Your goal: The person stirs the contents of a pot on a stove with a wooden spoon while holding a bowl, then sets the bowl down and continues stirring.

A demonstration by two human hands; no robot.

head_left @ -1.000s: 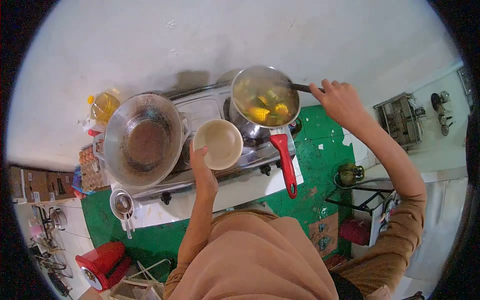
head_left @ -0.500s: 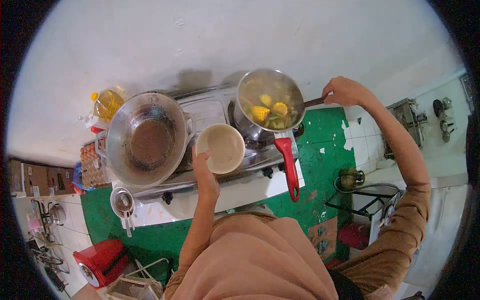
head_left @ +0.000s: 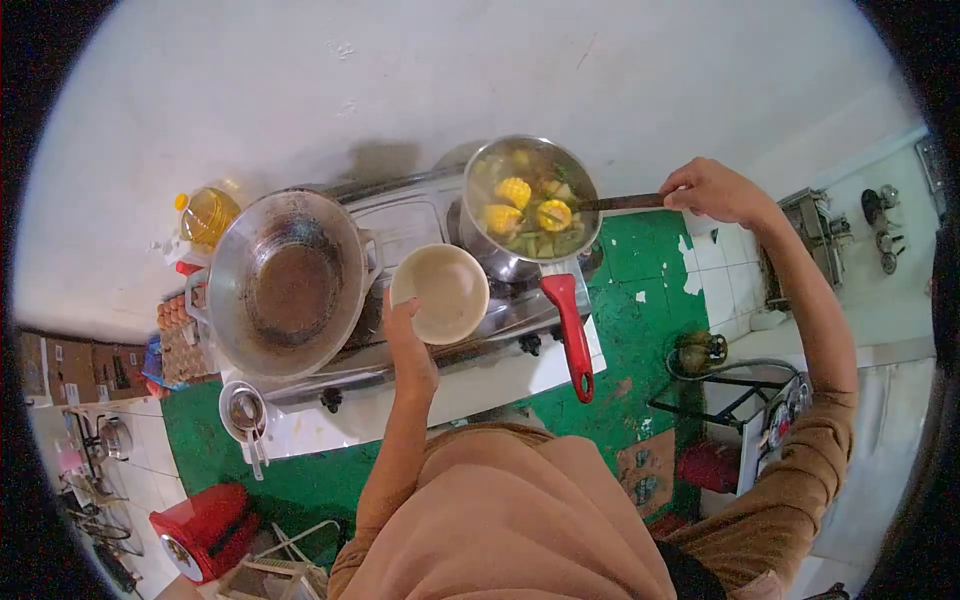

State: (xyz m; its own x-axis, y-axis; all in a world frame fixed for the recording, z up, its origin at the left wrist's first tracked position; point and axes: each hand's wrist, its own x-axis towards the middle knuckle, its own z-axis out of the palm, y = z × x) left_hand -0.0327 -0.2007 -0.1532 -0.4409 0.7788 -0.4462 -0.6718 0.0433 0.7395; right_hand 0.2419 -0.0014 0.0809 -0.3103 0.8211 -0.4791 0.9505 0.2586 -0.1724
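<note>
My left hand [head_left: 405, 345] grips a cream bowl [head_left: 440, 293] by its near left rim, thumb over the edge; no food shows inside. The bowl is held above the front of the stove, beside the saucepan. Up at the right, my right hand [head_left: 715, 190] is closed round the dark handle of a utensil [head_left: 635, 202]. Its far end reaches into the saucepan [head_left: 597, 225], where its head is hidden in the soup. Corn pieces [head_left: 513, 192] and green vegetables sit in the broth. The saucepan's red handle [head_left: 570, 335] points toward me.
A large wok [head_left: 225, 320] stands on the left of the stove [head_left: 400, 220]. Behind it is an oil bottle [head_left: 208, 217]; eggs [head_left: 175, 310] are at its left. A white bowl with a strainer [head_left: 245, 410] sits at the counter's front left corner.
The utensil has drawn out to the right, with more of its handle showing. Corn pieces have shifted in the broth. The bowl stays almost where it was.
</note>
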